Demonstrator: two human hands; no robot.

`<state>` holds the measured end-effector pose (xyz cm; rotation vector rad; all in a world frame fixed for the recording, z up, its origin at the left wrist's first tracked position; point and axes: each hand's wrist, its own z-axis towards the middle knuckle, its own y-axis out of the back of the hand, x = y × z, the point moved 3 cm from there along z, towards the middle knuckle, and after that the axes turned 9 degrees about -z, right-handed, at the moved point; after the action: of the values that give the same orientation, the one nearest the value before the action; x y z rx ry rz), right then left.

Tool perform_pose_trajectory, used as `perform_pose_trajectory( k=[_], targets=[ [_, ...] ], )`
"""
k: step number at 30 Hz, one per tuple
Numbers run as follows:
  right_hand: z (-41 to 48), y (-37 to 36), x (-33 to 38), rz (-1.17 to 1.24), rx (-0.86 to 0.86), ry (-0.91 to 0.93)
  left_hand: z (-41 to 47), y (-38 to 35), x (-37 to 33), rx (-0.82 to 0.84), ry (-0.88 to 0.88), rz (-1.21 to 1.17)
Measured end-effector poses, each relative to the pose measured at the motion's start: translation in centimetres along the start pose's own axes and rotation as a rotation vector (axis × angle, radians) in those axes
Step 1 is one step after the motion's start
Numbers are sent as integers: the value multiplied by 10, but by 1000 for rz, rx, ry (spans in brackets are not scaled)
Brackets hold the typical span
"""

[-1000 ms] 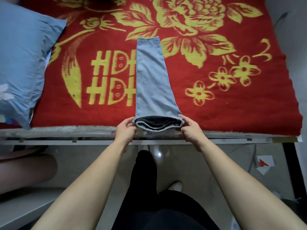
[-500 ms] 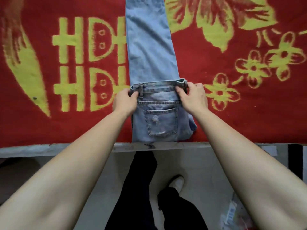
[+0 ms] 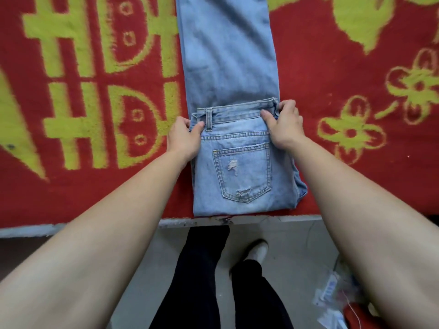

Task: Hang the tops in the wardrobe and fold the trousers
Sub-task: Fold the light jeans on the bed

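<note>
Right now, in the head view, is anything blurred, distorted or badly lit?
Head view: light is soft and even, no glare; jeans pocket stitching is sharp; the blanket pattern is smeared toward the top edge; wide-angle stretch swells the forearms at the bottom.

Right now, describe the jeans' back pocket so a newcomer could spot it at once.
Start from the red blanket with yellow patterns; light blue jeans lie across it, the seat folded over the legs at the near edge. Just nearer than the waistband, which the left hand and right hand pinch, sits the back pocket: the only stitched patch, with two frayed rips.
</note>
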<state>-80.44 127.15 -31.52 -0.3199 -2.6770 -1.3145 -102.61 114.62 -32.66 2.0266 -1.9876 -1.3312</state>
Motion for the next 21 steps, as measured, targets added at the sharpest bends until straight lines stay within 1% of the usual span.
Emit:
perform_pose_trajectory(
  k=[4, 7, 10, 13, 15, 17, 19, 21],
  targets=[
    [2, 8, 1, 2, 37, 23, -13, 1, -5, -33, -70, 18],
    [-16, 11, -2, 11, -65, 54, -35, -4, -3, -106, -95, 22],
    [-54, 0, -20, 24, -160, 1, -65, -12, 16, -178, 10, -12],
    [-99, -18, -49, 2, -179, -42, -100, -19, 48, -187, 103, 9],
    [-121, -26, -63, -21, -220, -3, -124, -23, 67, -177, 95, 58],
    [-135, -31, -71, -66, -287, 82, -141, -27, 80, -177, 77, 79],
    [-143, -33, -75, -174, -346, 150, -151, -30, 84, -204, 67, 82],
    [-150, -35, -80, -260, -350, 166, -160, -32, 86, -237, 44, 98]
  ],
)
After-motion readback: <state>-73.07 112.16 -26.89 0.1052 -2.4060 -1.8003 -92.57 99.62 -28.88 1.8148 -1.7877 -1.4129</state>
